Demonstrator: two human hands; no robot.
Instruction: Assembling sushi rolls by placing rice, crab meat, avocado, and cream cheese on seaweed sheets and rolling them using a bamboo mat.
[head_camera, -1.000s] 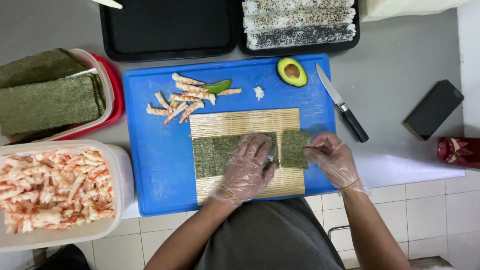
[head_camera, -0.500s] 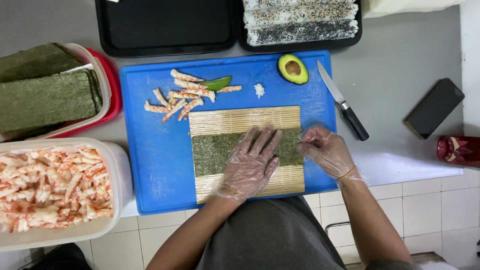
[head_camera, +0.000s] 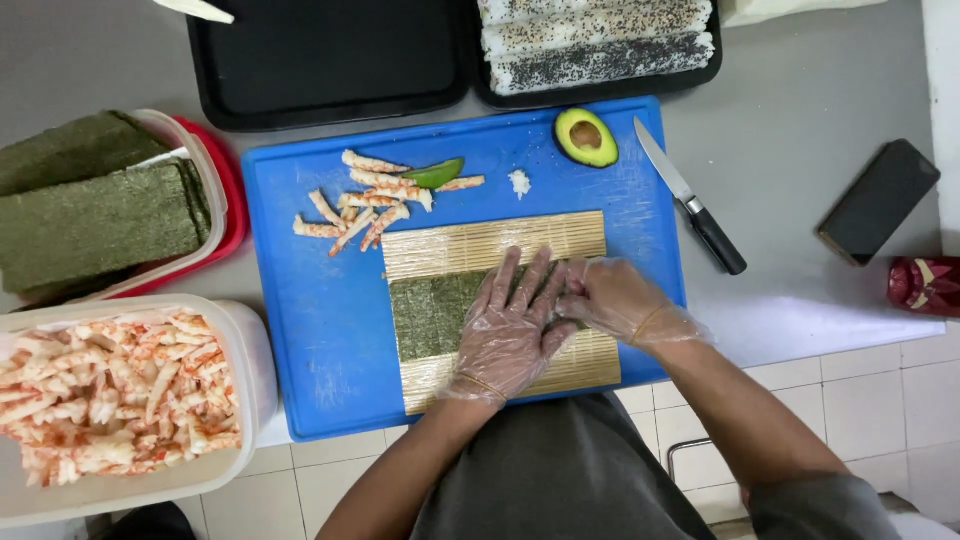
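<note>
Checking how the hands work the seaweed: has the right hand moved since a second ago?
Yes. The right hand has slid left along the bamboo mat, from its right edge to beside the left hand, farther from the knife.

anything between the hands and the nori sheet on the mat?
Nothing visible. The gloved left hand lies flat on the nori sheet, which sits on the bamboo mat. The right hand meets the left hand's fingertips at the sheet's right end, which they hide.
</note>
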